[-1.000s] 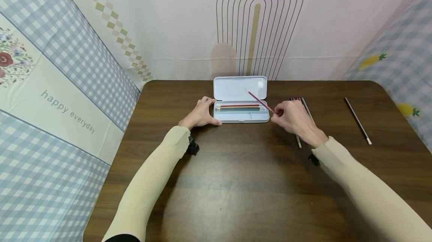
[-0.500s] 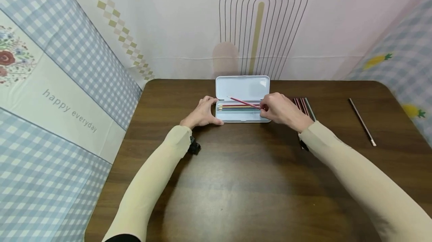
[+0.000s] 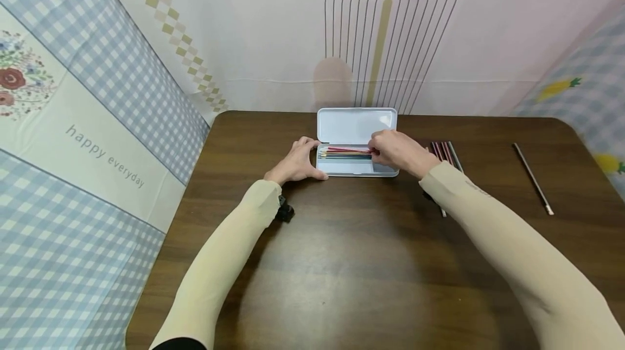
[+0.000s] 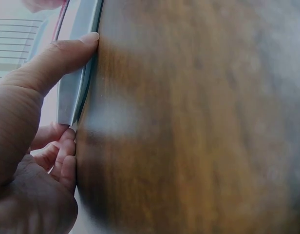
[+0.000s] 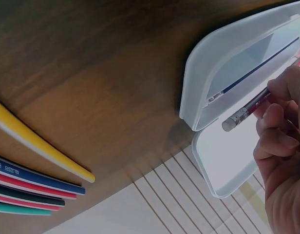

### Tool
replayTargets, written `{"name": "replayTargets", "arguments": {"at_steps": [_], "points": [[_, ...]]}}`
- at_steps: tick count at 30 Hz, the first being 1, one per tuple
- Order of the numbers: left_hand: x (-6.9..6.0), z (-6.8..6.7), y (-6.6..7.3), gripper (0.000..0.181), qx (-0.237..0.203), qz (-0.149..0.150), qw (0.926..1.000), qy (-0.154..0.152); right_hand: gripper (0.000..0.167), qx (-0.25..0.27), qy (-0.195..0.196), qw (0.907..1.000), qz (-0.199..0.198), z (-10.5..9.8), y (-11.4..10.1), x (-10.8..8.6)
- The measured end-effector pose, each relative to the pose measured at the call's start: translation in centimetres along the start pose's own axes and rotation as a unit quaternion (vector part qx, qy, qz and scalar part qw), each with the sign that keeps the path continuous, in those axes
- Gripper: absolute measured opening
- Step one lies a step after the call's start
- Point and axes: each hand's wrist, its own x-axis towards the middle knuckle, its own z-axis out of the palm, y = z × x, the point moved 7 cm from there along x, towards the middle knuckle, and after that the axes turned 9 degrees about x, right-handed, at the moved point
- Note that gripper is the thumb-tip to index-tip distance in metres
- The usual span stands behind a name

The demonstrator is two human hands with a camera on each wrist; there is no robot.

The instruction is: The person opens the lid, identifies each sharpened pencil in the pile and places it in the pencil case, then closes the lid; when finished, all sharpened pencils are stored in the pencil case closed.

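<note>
A white pencil case point(image 3: 344, 169) lies open on the table, its lid tipped back toward the wall, with several pencils point(image 3: 344, 157) side by side in its rear compartment. My left hand point(image 3: 294, 163) holds the left end of the case, thumb at the front edge and fingers round the far side. Over the right part of the case, my right hand point(image 3: 397, 150) pinches a red pencil point(image 5: 257, 101) near its eraser end. That pencil slants low over the others, point to the left. In the right wrist view its eraser sticks out from my fingers.
Several loose pencils point(image 3: 450, 153) lie together right of the case, partly behind my right forearm. Farther right lies a single pencil point(image 3: 533, 179). A patterned cloth point(image 3: 273, 35) hangs behind the wooden table point(image 3: 312, 263).
My right hand has moved left from beside the case to over it, bringing the red pencil down toward the rear compartment. The left hand keeps its hold on the case.
</note>
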Motion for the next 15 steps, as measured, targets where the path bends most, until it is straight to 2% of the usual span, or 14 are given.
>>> {"name": "replayTargets", "arguments": {"at_steps": [8,15], "points": [[0.7,0.6,-0.8,0.106,0.003,0.000,1.0000,0.005,0.018,-0.023,-0.013,0.9996,-0.008,0.3,0.4,0.8],[-0.2,-0.1,0.2,0.105,-0.007,0.002,1.0000,-0.002,0.020,-0.030,-0.027,0.9991,-0.009,0.7,0.6,1.4]]}}
